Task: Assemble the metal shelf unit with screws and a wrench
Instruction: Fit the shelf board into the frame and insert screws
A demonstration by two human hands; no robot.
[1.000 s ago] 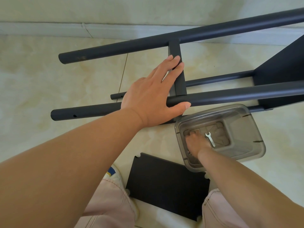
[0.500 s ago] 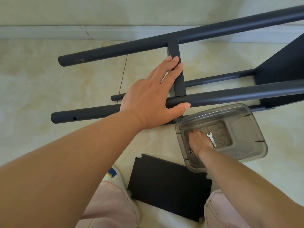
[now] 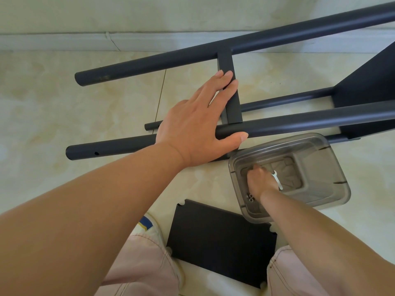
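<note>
We steady the shelf frame [image 3: 277, 124], which lies on its side on the tiled floor [image 3: 53, 107], with our left hand [image 3: 196, 129]. Its fingers [image 3: 224, 79] lie straight across the cross brace [image 3: 229, 97], the thumb hooks under the near tube [image 3: 299, 121], and nothing is gripped.

Our right hand [image 3: 259, 181] is down inside the clear plastic container [image 3: 320, 189] just beside the frame. Compared with one second ago, this hand has shifted slightly toward the far wall of the container, while the left hand and the frame have not moved. We cannot tell whether its curled fingers hold a part, as the back of the hand hides them.

The small wrench [image 3: 277, 180] lies on the container floor, just beside the right hand, and appears untouched. A few screws or nuts [image 3: 250, 198] sit near the wrist at the container's near wall.

We judge that hardware selection is in progress and that fastening has not begun. The near tube shows an open screw hole [image 3: 96, 153] toward its free end. A loose black shelf panel [image 3: 220, 240] lies flat on the floor between our knees, not yet fitted.
</note>
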